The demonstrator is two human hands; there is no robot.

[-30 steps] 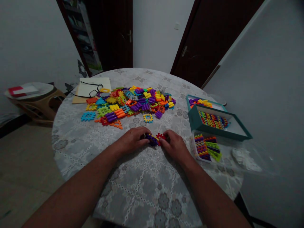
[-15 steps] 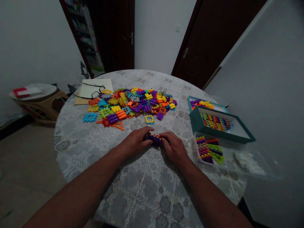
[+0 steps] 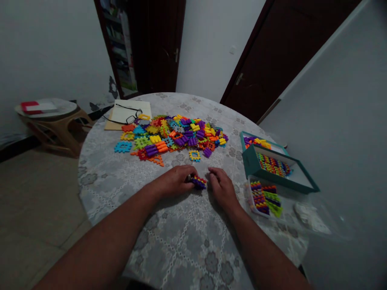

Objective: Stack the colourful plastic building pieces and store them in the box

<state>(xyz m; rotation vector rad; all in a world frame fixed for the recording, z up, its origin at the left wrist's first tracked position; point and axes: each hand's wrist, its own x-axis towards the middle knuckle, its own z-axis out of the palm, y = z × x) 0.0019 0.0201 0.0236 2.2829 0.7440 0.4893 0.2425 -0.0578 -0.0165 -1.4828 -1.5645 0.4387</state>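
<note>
My left hand rests on the round table with its fingers closed on a small stack of joined plastic blocks, purple with red and yellow. My right hand lies just right of that stack, fingers curled, a small gap between its fingertips and the blocks. Beyond both hands spreads a pile of loose coloured interlocking blocks. A single yellow square frame piece lies between the pile and my hands.
A teal box with stacked blocks and a clear tray of blocks stand at the right. Glasses lie on a paper pad at the table's far left. A low stool stands left; doors are behind.
My right hand has come off the block stack and sits slightly apart from it; the left hand still holds it. The camera has shifted, so everything sits a little further right.
</note>
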